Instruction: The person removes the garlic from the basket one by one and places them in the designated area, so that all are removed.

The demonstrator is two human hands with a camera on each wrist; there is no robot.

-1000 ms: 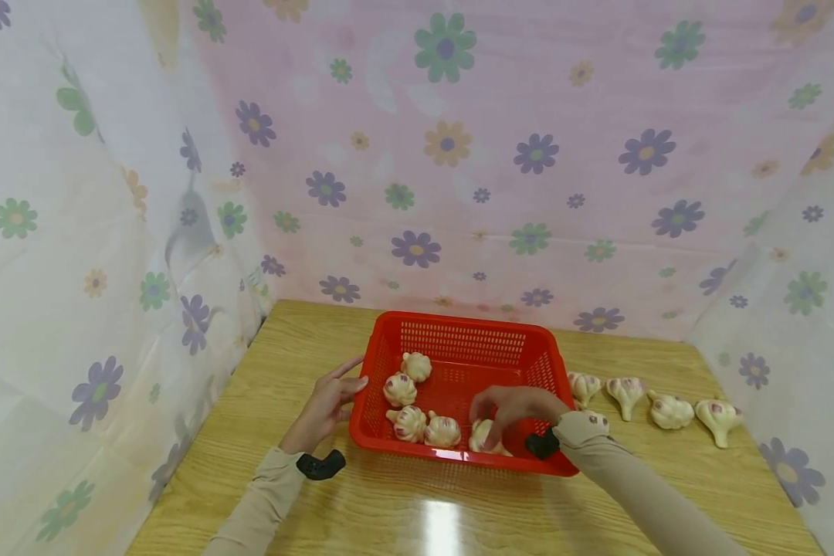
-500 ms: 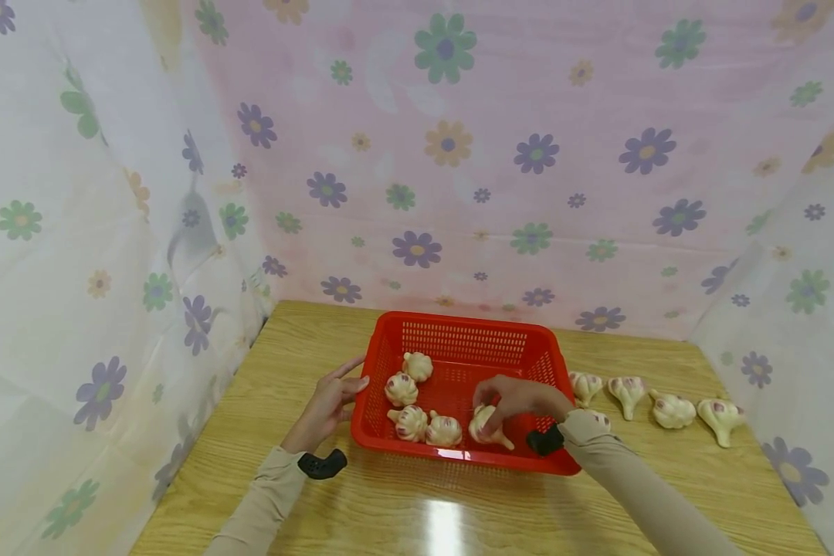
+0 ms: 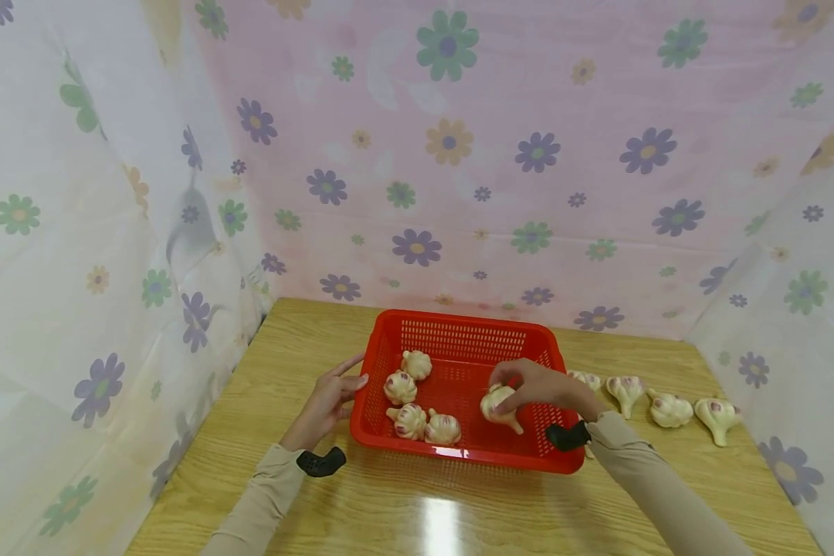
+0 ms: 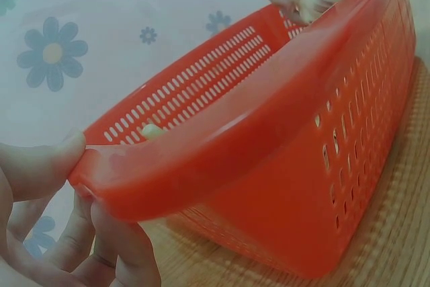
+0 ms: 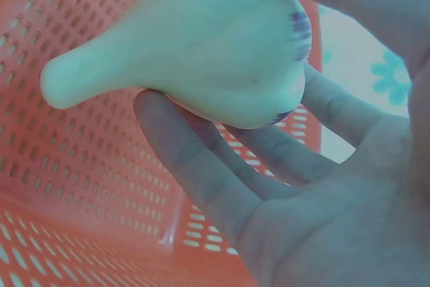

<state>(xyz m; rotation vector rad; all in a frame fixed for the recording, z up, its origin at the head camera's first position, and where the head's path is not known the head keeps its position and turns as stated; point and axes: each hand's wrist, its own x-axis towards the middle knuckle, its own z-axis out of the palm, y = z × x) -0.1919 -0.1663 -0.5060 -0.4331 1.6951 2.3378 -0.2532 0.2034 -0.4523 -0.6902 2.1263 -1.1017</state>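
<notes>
A red plastic basket with slotted walls stands on the wooden table. My left hand holds its left rim; in the left wrist view the thumb lies on top of the rim and the fingers curl below. Over the right part of the basket, my right hand grips a garlic bulb, raised off the basket floor. The right wrist view has this bulb up close, its stem pointing left. Several other garlic bulbs lie along the basket's left and front side.
Right of the basket, several more garlic bulbs lie in a row on the table; one is partly hidden by the right wrist. Flower-printed cloth hangs behind and at both sides.
The right hand has lifted the garlic bulb from the front of the basket and moved it slightly right and up. The left hand stays on the rim.
</notes>
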